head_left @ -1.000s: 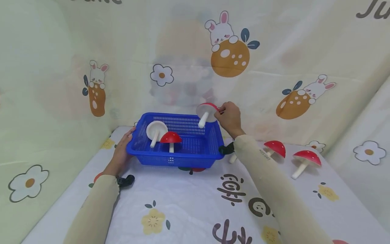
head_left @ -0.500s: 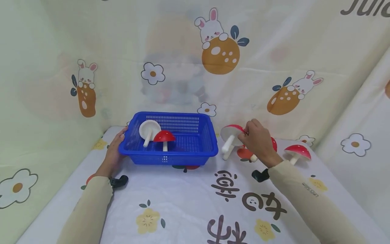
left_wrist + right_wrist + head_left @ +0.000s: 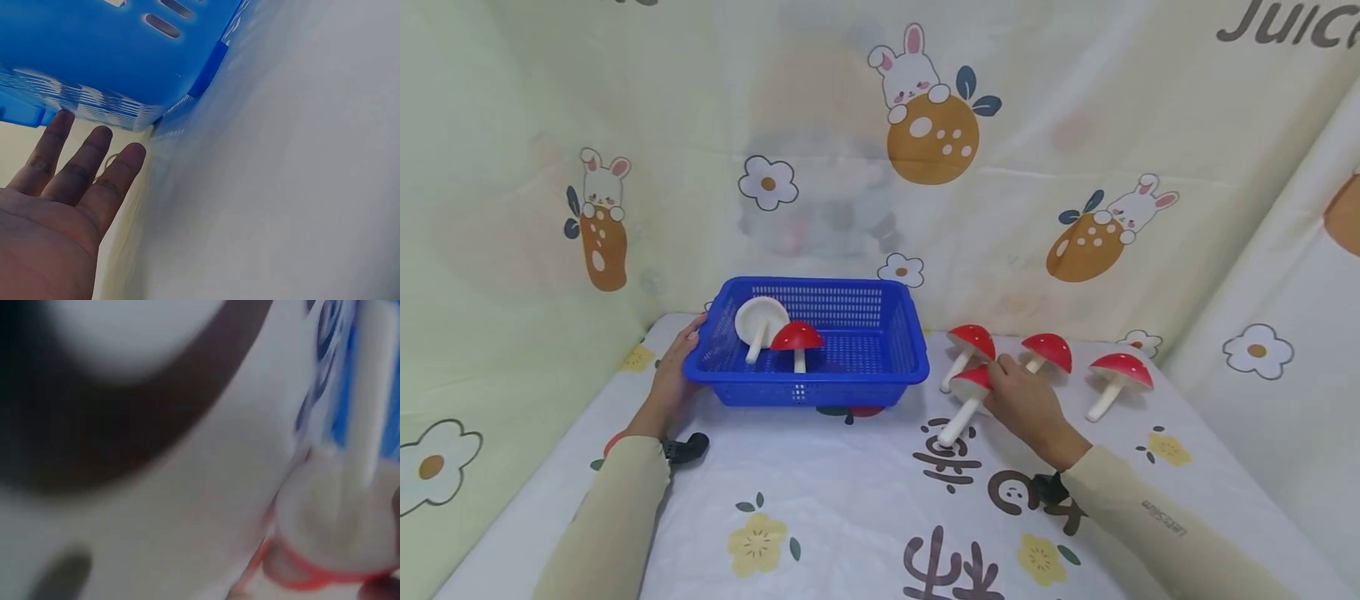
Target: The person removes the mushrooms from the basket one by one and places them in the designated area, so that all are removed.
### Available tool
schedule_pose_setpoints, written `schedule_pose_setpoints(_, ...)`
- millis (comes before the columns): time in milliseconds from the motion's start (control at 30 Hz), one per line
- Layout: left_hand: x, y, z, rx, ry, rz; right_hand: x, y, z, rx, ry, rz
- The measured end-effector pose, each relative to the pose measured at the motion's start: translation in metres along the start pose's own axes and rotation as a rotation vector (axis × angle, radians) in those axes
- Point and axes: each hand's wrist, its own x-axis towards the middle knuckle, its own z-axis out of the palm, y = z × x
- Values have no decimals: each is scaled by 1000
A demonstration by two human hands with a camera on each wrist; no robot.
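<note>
Backdrop: pale cloth (image 3: 820,100) printed with rabbits, fruit and flowers, behind the desk (image 3: 835,517), which has a white printed cover. On the desk, left of centre: blue perforated basket (image 3: 850,394), upright. Left hand (image 3: 668,382) at the basket's left end; grip spread, fingers straight; firm contact cannot be told. Right hand (image 3: 1027,405) right of the basket; grip pinching the held mushroom (image 3: 967,401) by its red cap's edge, stem slanting down toward the near left. Whether the stem meets the desk: cannot tell. Inside the basket, left half: a pale-side-out mushroom (image 3: 763,323), beside it a red-capped mushroom (image 3: 797,337). Beyond and right of the held mushroom: three loose mushrooms (image 3: 1122,373), tilted on the desk.
</note>
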Motion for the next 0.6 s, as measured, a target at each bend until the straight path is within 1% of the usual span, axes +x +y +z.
schedule_pose_setpoints(133, -1, 0, -1, -11, 0, -2, -4, -8, -7, 63, -55, 54)
schedule_pose_setpoints(300, 0, -1, -3, -38, -10, 0, -13, -19, -20, 123, -157, 111)
schedule_pose_setpoints(433, 0, 0, -4, -26, -16, 6, -17, -25, -33, 139, -196, 124)
schedule_pose_setpoints(500, 0, 1, -3, -12, -14, 1, -18, -28, -40, 137, -214, 133)
schedule_pose_setpoints(600, 0, 1, -3, -15, -12, -8, -18, -31, -51, 136, -234, 153)
